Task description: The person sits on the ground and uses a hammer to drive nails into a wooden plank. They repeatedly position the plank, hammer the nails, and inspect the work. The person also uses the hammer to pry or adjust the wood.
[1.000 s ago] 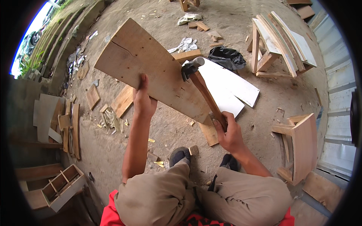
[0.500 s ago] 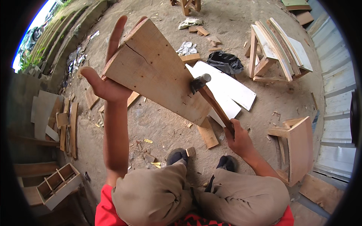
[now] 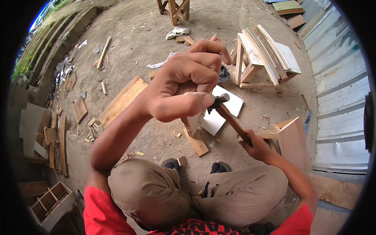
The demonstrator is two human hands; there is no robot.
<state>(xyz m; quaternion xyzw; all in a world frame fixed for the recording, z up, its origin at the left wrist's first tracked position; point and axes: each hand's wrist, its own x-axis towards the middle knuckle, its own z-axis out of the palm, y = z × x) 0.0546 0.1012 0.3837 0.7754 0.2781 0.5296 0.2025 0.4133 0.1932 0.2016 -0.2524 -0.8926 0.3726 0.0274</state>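
My right hand (image 3: 256, 147) grips the wooden handle of a claw hammer (image 3: 231, 121), its dark metal head raised in front of me. My left hand (image 3: 188, 84) is closed beside that head, with fingers curled and thumb tip near the claw. What its fingers hold, if anything, is hidden. Below the left hand shows a narrow part of a wooden board (image 3: 193, 123), turned steeply; the rest of it is behind the hand.
A wooden plank (image 3: 124, 101) and white panels (image 3: 231, 100) lie on the dirt ground. Ahead right, a wooden frame (image 3: 258, 64) carries boards. A wooden box-like piece (image 3: 291, 137) stands at right by the metal wall (image 3: 340, 117). A divided box (image 3: 53, 203) sits lower left.
My left hand has moved right, from the board's far end to beside the hammer head, and its fingers have closed. The board has turned from broad face to steep. My right hand still holds the hammer.
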